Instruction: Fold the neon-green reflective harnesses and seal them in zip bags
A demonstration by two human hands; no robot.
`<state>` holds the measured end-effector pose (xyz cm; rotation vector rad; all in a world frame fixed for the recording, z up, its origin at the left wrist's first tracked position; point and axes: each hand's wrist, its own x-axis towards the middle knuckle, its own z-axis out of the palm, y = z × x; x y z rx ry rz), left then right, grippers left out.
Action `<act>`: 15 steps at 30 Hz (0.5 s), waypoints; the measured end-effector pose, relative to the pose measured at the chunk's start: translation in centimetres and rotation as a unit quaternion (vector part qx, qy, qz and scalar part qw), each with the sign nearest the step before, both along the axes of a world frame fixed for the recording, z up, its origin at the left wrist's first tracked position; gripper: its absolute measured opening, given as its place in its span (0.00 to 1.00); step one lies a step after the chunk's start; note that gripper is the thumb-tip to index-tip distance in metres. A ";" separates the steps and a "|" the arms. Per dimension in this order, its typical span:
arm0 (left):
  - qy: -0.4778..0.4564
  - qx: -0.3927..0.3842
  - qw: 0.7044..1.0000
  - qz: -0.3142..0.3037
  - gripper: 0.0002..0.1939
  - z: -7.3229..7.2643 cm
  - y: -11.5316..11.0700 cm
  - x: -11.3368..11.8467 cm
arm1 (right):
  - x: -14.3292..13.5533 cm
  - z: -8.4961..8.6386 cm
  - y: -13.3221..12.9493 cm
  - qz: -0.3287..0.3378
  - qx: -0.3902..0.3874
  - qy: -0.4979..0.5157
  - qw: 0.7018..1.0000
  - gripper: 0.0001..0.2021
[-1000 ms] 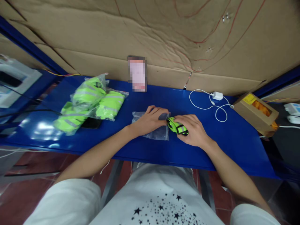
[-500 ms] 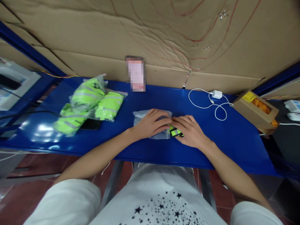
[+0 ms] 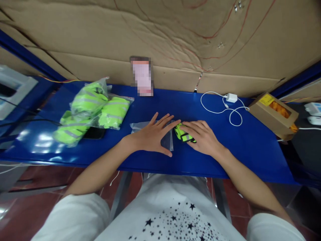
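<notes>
My left hand is spread open, palm down, over a clear plastic bag lying flat on the blue table. Just right of the bag is a small folded bundle of yellow-green fabric with black edging and a grey stripe. My right hand covers the right part of that bundle, its fingers curled over the fabric. The bundle's far side is hidden beneath the hand.
Several bagged yellow-green bundles lie at the left, partly over a dark phone. Another phone leans on the cardboard wall. A white charger with cable and a cardboard box are at the right.
My left hand has moved left and spread its fingers, away from the fabric. The plastic bag has shifted left with it. More of the bundle shows beside my right hand.
</notes>
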<state>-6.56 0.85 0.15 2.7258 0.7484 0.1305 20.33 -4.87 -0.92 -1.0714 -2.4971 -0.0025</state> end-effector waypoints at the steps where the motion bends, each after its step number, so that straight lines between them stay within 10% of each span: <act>1: 0.015 -0.007 1.000 -0.001 0.67 -0.1 -0.1 -0.1 | 0.1 -0.1 0.0 -0.003 -0.003 0.005 1.000 0.28; 15: -0.103 -0.056 0.993 -0.004 0.64 -0.3 0.0 1.3 | -0.5 0.5 -0.5 0.043 0.023 -0.054 0.997 0.25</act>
